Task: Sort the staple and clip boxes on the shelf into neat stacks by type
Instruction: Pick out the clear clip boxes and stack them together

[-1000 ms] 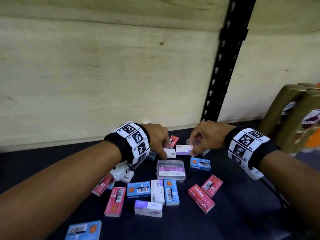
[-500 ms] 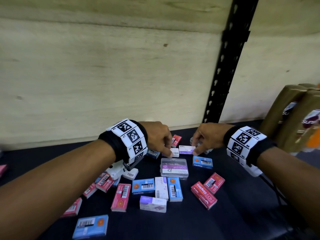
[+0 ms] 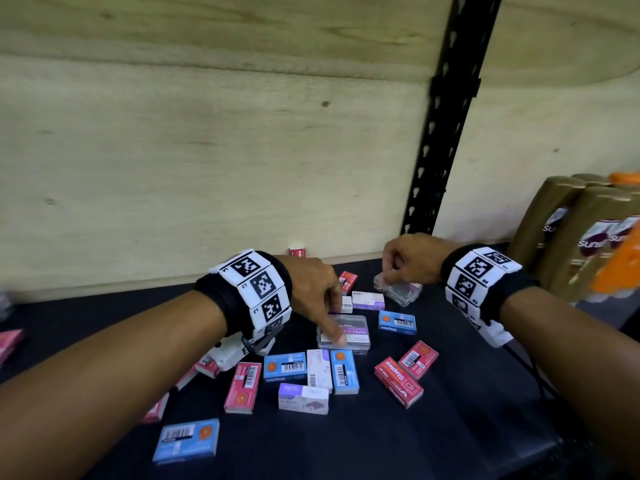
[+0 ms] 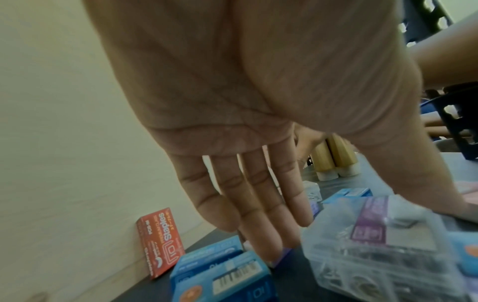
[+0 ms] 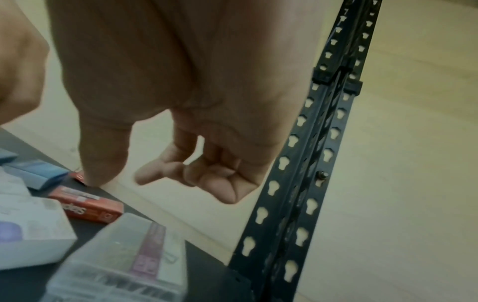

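Observation:
Small red, blue and purple-white staple boxes lie scattered on the dark shelf [image 3: 450, 427]. A clear paper clip box [image 3: 349, 336] [image 4: 375, 245] sits among them. My left hand [image 3: 329, 306] [image 4: 258, 204] reaches over it with straight fingers, the thumb resting on its lid. A second clear clip box [image 3: 398, 292] [image 5: 121, 265] lies further right. My right hand [image 3: 391, 275] [image 5: 121, 175] hovers just above it with fingers curled and nothing in them. A purple-white box [image 3: 367, 300] [image 5: 28, 235] lies between the hands.
A red staple box [image 3: 298, 252] [image 4: 159, 241] leans against the wooden back wall. A black slotted upright [image 3: 440, 133] [image 5: 310, 163] rises behind my right hand. Brown packs [image 3: 571, 237] stand at the right. A blue box [image 3: 187, 439] lies near the front edge.
My left hand has come back from the small white box and laid its thumb on the clear clip box. My right hand has left the purple-white box and moved right over the second clear box.

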Motion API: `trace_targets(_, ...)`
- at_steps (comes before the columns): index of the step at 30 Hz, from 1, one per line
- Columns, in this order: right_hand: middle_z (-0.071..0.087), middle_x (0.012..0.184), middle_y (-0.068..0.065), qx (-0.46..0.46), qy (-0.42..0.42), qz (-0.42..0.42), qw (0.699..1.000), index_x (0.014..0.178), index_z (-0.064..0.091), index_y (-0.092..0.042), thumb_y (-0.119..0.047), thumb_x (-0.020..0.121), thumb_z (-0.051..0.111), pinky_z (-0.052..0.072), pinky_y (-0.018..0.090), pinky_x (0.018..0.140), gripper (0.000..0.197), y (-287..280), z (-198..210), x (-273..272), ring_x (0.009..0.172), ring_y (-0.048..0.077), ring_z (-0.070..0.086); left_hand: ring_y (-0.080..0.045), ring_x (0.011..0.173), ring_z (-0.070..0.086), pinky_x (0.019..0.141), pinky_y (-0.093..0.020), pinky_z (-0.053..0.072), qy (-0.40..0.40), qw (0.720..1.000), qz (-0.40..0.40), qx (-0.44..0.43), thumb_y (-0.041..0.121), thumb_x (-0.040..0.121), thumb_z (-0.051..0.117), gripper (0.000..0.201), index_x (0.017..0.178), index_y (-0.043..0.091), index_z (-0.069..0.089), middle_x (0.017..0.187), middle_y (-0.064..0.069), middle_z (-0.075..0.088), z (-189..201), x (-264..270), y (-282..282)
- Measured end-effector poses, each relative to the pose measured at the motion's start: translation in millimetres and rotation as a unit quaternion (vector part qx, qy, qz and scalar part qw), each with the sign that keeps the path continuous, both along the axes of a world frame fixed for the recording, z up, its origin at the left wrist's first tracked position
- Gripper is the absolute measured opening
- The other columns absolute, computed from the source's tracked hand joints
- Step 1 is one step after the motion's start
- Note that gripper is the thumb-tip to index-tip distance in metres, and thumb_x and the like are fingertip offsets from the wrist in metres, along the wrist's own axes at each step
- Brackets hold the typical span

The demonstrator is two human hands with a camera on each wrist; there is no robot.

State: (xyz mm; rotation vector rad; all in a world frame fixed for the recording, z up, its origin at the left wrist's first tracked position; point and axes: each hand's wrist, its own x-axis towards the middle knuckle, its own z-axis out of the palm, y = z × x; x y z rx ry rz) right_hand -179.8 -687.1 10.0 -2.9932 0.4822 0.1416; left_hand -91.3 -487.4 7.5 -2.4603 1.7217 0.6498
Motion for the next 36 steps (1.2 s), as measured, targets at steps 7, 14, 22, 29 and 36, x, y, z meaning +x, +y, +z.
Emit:
trace_targets(7, 0.059, 0.123, 0.004, -0.06, 0.06, -0.071, 0.994, 0.126, 0.051, -0.018, -0.059, 0.079, 0.07, 0.048, 0.033, 0.091, 0.065, -1.6, -5.8, -3.1, 0.106, 0.02, 0.056, -0.009, 0.094, 0.06, 0.072, -0.018, 0.044, -0.001, 1.0, 0.002, 0.001, 0.059, 0.07, 0.074, 0.059, 0.114, 0.022, 0.065, 0.104, 0.009, 0.067, -3.1, -2.1, -1.0)
trace_targets(14, 0.06, 0.123, 0.006, -0.062, 0.073, -0.095, 0.991, 0.128, 0.047, -0.018, -0.055, 0.075, 0.075, 0.049, 0.034, 0.088, 0.071, -1.6, -20.3, -3.7, 0.103, 0.022, 0.057, -0.011, 0.089, 0.059, 0.077, -0.024, 0.049, -0.005, 1.0, 0.006, -0.016, 0.058, 0.069, 0.076, 0.056, 0.109, 0.021, 0.062, 0.097, 0.008, 0.064, -7.8, -5.2, -0.4)
trace_targets(22, 0.061, 0.117, 0.005, -0.069, 0.044, -0.098, 0.992, 0.119, 0.057, -0.016, -0.049, 0.074, 0.078, 0.051, 0.034, 0.086, 0.059, -0.3, -6.8, -10.7, 0.102, 0.022, 0.058, -0.013, 0.096, 0.054, 0.077, -0.024, 0.045, 0.002, 0.999, 0.006, -0.042, 0.049, 0.069, 0.081, 0.062, 0.12, 0.022, 0.059, 0.103, 0.007, 0.055, -8.1, -5.9, 6.7)
trace_targets(29, 0.054, 0.121, 0.0, -0.002, -0.011, -0.057, 0.998, 0.126, 0.046, -0.022, -0.043, 0.071, 0.084, 0.045, 0.03, 0.086, 0.07, 21.9, 15.1, -22.7, 0.101, 0.016, 0.051, -0.013, 0.094, 0.057, 0.076, -0.025, 0.047, 0.041, 0.994, 0.034, -0.09, 0.033, 0.074, 0.081, 0.039, 0.105, 0.022, 0.059, 0.104, 0.005, 0.062, -10.1, -7.4, 21.8)
trace_targets(36, 0.062, 0.105, -0.004, 0.055, -0.052, 0.025, 0.997, 0.121, 0.045, -0.031, -0.041, 0.072, 0.083, 0.046, 0.03, 0.079, 0.063, 74.0, 32.5, -20.9, 0.093, 0.016, 0.059, -0.014, 0.097, 0.057, 0.085, -0.029, 0.049, 0.057, 0.983, 0.071, -0.158, 0.03, 0.08, 0.076, 0.035, 0.11, 0.028, 0.06, 0.109, 0.007, 0.058, 16.5, -3.0, 83.0)
